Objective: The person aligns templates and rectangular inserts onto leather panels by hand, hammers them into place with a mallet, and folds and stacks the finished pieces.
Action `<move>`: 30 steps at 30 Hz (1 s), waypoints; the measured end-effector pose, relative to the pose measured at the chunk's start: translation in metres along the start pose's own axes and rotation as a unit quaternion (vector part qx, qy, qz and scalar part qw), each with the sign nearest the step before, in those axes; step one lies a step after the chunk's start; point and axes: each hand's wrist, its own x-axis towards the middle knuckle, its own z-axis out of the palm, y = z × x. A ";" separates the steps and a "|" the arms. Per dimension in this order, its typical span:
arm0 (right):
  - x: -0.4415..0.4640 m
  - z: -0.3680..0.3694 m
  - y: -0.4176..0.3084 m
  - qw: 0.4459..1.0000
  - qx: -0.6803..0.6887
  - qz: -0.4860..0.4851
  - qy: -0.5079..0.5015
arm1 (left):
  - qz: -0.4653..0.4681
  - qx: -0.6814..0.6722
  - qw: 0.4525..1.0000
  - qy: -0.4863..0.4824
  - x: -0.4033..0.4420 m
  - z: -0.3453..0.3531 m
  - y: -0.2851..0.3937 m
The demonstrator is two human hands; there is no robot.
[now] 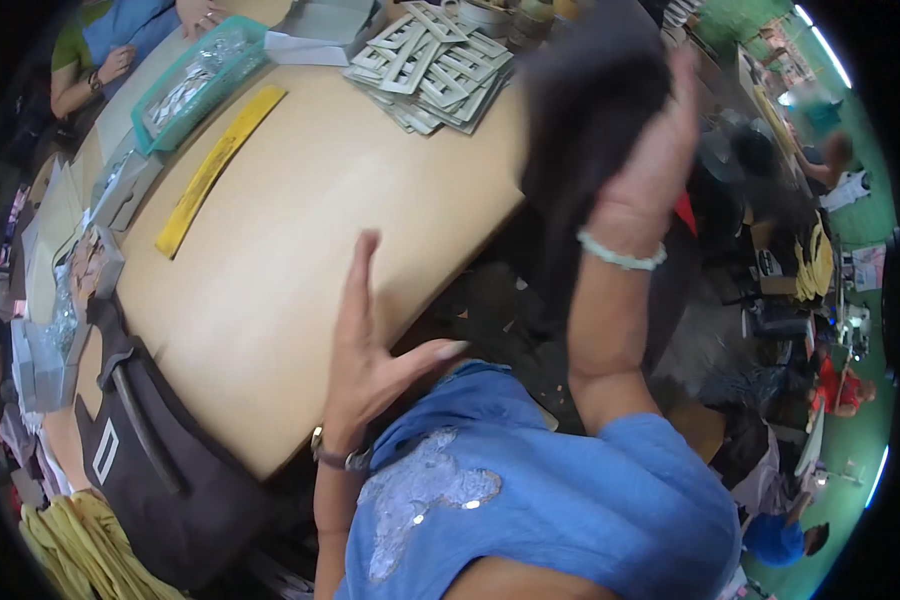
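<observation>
While edge-on, left hand [358, 372] thumb-out.

Table [270, 250] is tan. On it: yellow strip [218, 172] with dark smudges, teal basket [155, 140], off-white frames [430, 65]. At its right edge: near-black cloth [585, 110].

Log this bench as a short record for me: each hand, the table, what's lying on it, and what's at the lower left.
left hand: the left hand is open, thumb spread, nothing visible in it
right hand: the right hand is raised against a blurred dark cloth; grip unclear
table: light tabletop
on it: yellow strip, teal basket, pile of pale frames
lower left: hammer-like tool on dark fabric
</observation>
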 end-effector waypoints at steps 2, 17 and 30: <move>-0.027 0.059 0.026 0.991 0.000 0.042 -0.124 | 0.032 -0.028 0.999 0.002 0.017 0.006 0.001; -0.104 0.075 0.160 0.619 -0.419 -0.163 -0.643 | -0.124 -0.364 0.835 0.393 -0.022 -0.069 -0.034; -0.079 -0.015 0.125 0.437 -0.724 -0.098 -0.525 | -0.058 -0.198 0.846 0.491 -0.101 -0.104 0.004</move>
